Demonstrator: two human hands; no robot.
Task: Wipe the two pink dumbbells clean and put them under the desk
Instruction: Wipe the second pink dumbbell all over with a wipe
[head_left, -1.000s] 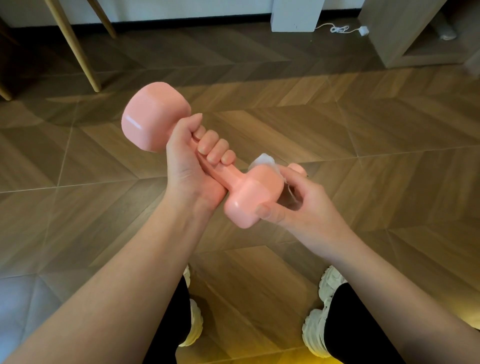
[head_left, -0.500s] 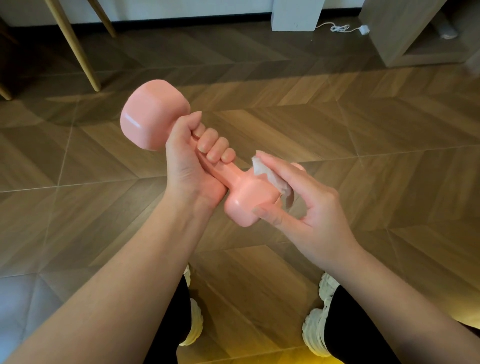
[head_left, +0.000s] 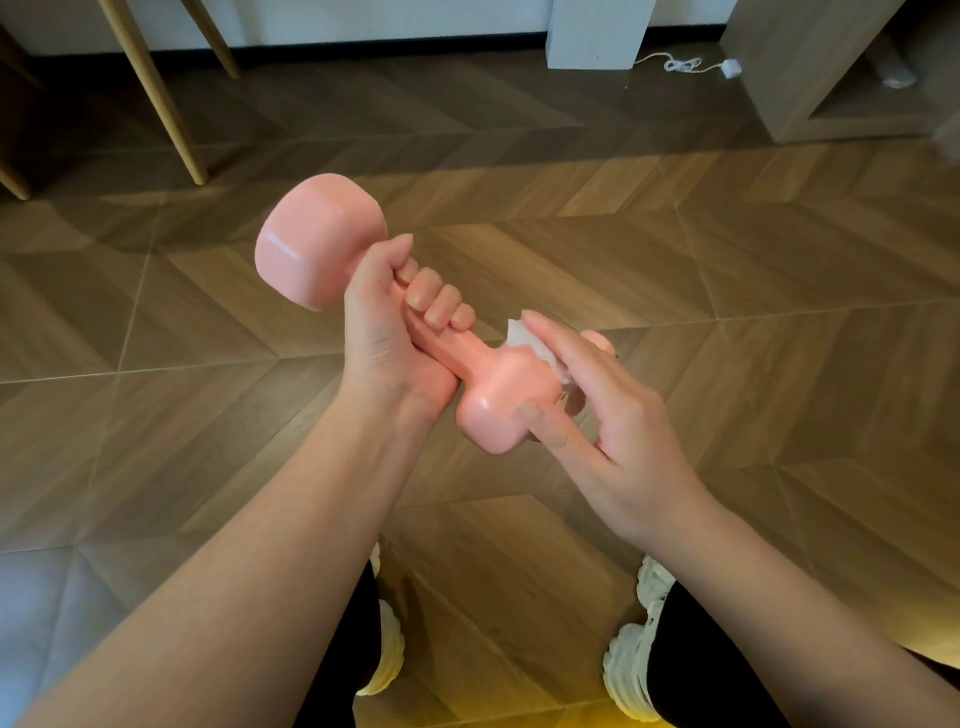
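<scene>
One pink dumbbell (head_left: 322, 241) is held in the air, slanting from upper left to lower right over the wood floor. My left hand (head_left: 384, 343) grips its handle just below the upper head. My right hand (head_left: 623, 431) holds a crumpled white wipe (head_left: 524, 338) against the top of the lower head, fingers laid over the wipe and thumb on the head's near face. A small pink rounded bit (head_left: 597, 340) peeks out behind my right fingers; I cannot tell what it is. No second dumbbell is clearly in view.
Slanted wooden furniture legs (head_left: 156, 98) stand at the far left. A white post (head_left: 597, 31) and a white cable (head_left: 680, 65) are at the back wall. A low wooden cabinet (head_left: 810, 67) is at the far right. My white shoes (head_left: 631, 660) are below.
My right hand has slid the wipe from the far side of the lower head up onto its top, fingers straightening over it. My left hand and the dumbbell have barely moved.
</scene>
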